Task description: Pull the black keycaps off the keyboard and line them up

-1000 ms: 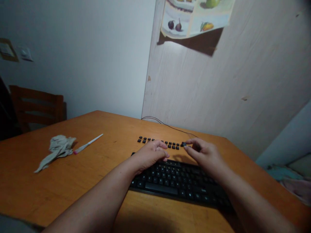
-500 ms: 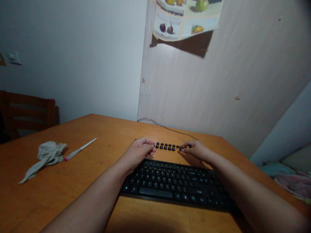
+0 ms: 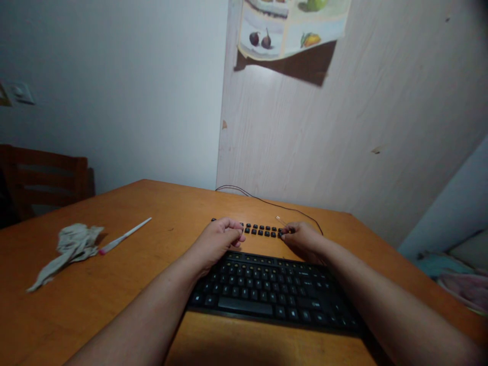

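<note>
A black keyboard (image 3: 263, 290) lies in front of me, with bare switch spots along its top row. Behind it, small black keycaps (image 3: 261, 230) are set out in two rows on the table. My right hand (image 3: 299, 235) is at the right end of the rows, fingertips pinched on a keycap (image 3: 280, 235) that rests at the end of the front row. A thin wire tool (image 3: 281, 220) sticks out from the same hand. At the rows' left end, my left hand (image 3: 226, 234) is closed, fingers curled together; whatever it may hold is hidden.
On the wooden table (image 3: 129, 284) to the left lie a crumpled grey cloth (image 3: 78, 244) and a white brush-like stick (image 3: 127, 235) with a pink end. A black cable (image 3: 267, 202) runs along the back edge by the wall. A chair (image 3: 46, 173) stands far left.
My right hand has moved slightly left and down, bringing its keycap to the end of the front row. My left hand stays where it was. The view has tilted slightly.
</note>
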Demonstrator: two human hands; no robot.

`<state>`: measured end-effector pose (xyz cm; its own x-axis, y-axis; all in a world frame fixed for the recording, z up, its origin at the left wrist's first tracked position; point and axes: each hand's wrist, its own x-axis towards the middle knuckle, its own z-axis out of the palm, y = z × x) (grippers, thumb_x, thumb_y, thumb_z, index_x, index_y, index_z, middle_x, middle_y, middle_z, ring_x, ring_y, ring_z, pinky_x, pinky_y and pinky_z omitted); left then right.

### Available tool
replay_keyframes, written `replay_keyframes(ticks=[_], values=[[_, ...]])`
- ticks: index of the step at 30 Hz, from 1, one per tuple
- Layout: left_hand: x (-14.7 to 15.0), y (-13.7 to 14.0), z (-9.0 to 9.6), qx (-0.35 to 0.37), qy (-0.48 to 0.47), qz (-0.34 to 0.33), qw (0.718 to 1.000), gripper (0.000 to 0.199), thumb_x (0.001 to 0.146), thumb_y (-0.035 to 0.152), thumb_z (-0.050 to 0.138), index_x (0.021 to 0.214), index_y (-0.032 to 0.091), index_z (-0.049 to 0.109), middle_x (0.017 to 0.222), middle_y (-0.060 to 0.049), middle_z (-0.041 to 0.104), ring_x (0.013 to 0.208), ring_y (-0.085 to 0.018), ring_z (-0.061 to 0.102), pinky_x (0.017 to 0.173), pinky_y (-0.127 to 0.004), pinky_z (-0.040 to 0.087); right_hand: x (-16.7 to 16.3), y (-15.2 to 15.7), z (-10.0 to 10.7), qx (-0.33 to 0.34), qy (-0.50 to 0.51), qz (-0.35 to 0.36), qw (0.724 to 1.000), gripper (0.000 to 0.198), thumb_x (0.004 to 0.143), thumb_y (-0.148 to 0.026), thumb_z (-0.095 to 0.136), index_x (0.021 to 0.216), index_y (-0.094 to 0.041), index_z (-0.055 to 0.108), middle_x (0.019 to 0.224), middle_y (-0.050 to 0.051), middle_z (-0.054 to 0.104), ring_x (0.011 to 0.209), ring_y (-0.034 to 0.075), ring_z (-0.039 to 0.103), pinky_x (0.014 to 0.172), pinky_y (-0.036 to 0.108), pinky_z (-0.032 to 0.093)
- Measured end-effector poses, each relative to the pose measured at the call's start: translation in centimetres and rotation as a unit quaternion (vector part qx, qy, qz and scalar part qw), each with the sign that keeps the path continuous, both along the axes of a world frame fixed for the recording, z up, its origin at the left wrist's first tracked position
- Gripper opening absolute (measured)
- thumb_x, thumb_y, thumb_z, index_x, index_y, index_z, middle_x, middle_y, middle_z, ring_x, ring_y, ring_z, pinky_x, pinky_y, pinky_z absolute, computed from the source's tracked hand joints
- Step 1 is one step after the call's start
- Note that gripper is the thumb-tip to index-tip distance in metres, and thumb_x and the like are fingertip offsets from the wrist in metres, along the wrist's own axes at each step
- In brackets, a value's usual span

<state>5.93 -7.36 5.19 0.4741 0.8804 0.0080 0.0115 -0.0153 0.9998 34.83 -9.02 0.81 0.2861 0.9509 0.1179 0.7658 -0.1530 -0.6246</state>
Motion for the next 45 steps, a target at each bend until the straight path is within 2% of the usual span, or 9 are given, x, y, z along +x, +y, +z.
replay_keyframes(ticks=[21, 26, 31, 33, 37, 41, 45], values=[[0.1, 0.2, -0.6, 0.023, 0.016, -0.015, 0.999, 0.018, 0.076, 0.026, 0.060, 0.091, 0.015, 0.057, 0.080, -0.004, 0.067, 0.066, -0.012, 0.060, 0.065, -0.024, 0.044, 0.3, 0.4, -0.7, -0.010, 0.007, 0.015, 1.000, 0.012, 0.069, -0.021, 0.065, 0.078, -0.018, 0.072, 0.067, 0.001, 0.068, 0.059, 0.014, 0.057, 0.054, 0.024, 0.037], [0.1, 0.3, -0.7, 0.029, 0.015, -0.021, 0.999, 0.017, 0.077, 0.027, 0.060, 0.089, 0.016, 0.057, 0.080, -0.003, 0.067, 0.066, -0.011, 0.059, 0.065, -0.023, 0.044, 0.4, 0.4, -0.5, -0.001, 0.010, 0.009, 1.000, 0.012, 0.065, -0.021, 0.068, 0.077, -0.019, 0.070, 0.065, 0.001, 0.066, 0.060, 0.015, 0.056, 0.055, 0.024, 0.037], [0.1, 0.2, -0.5, 0.017, 0.013, -0.018, 1.000, 0.018, 0.076, 0.025, 0.060, 0.090, 0.015, 0.057, 0.080, -0.004, 0.067, 0.066, -0.012, 0.060, 0.064, -0.024, 0.044, 0.9, 0.1, 1.2, 0.038, 0.031, -0.017, 0.999, 0.007, 0.064, -0.023, 0.066, 0.069, -0.019, 0.064, 0.057, -0.002, 0.058, 0.056, 0.013, 0.050, 0.052, 0.023, 0.034], [0.2, 0.1, -0.5, 0.015, 0.009, -0.016, 1.000, 0.019, 0.076, 0.024, 0.060, 0.092, 0.015, 0.057, 0.079, -0.003, 0.067, 0.066, -0.012, 0.060, 0.065, -0.025, 0.045, 1.0, -0.5, 2.1, 0.055, 0.052, -0.027, 0.997, 0.006, 0.068, -0.025, 0.061, 0.067, -0.019, 0.060, 0.055, -0.002, 0.056, 0.055, 0.013, 0.048, 0.051, 0.023, 0.033], [0.2, 0.2, -0.6, 0.031, 0.014, -0.015, 0.999, 0.019, 0.076, 0.025, 0.060, 0.092, 0.015, 0.057, 0.080, -0.004, 0.067, 0.066, -0.012, 0.059, 0.065, -0.025, 0.045, 0.3, -2.7, 4.0, 0.073, 0.127, -0.036, 0.989, 0.020, 0.081, -0.032, 0.044, 0.075, -0.018, 0.058, 0.060, 0.001, 0.058, 0.048, 0.013, 0.050, 0.046, 0.024, 0.035], [0.2, 0.4, -1.1, 0.057, 0.029, -0.025, 0.998, 0.018, 0.076, 0.026, 0.059, 0.091, 0.015, 0.058, 0.080, -0.004, 0.067, 0.067, -0.013, 0.060, 0.066, -0.025, 0.044, -0.9, -5.5, 5.7, 0.093, 0.178, -0.029, 0.979, 0.033, 0.086, -0.038, 0.040, 0.080, -0.015, 0.063, 0.074, 0.007, 0.065, 0.061, 0.016, 0.058, 0.054, 0.026, 0.044], [0.2, 0.5, -1.3, 0.075, 0.043, -0.026, 0.996, 0.019, 0.076, 0.026, 0.058, 0.091, 0.015, 0.058, 0.080, -0.003, 0.068, 0.067, -0.013, 0.060, 0.066, -0.026, 0.045, -1.6, -8.1, 6.8, 0.157, 0.115, -0.027, 0.981, 0.039, 0.087, -0.045, 0.048, 0.075, -0.015, 0.070, 0.071, 0.004, 0.061, 0.063, 0.014, 0.052, 0.051, 0.024, 0.037]])
